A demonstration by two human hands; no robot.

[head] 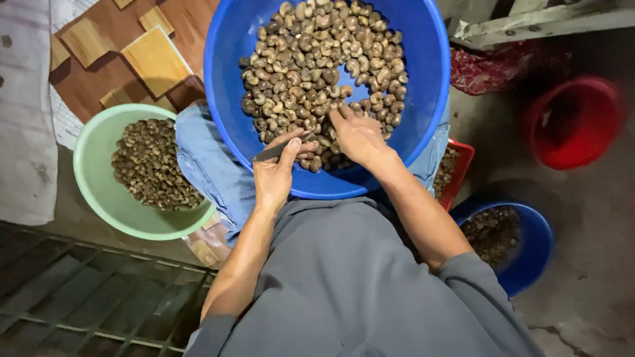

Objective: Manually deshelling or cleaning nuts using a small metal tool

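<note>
Head view showed my left hand [276, 173] closed around a small blade [272, 152]. My right hand [357, 135] lay half-open, fingers reaching among the cashew nuts [317, 59] in the blue basin [423, 79] on my lap.

Glossy plastic basin [423, 86], matt rough nuts [317, 59]
</note>
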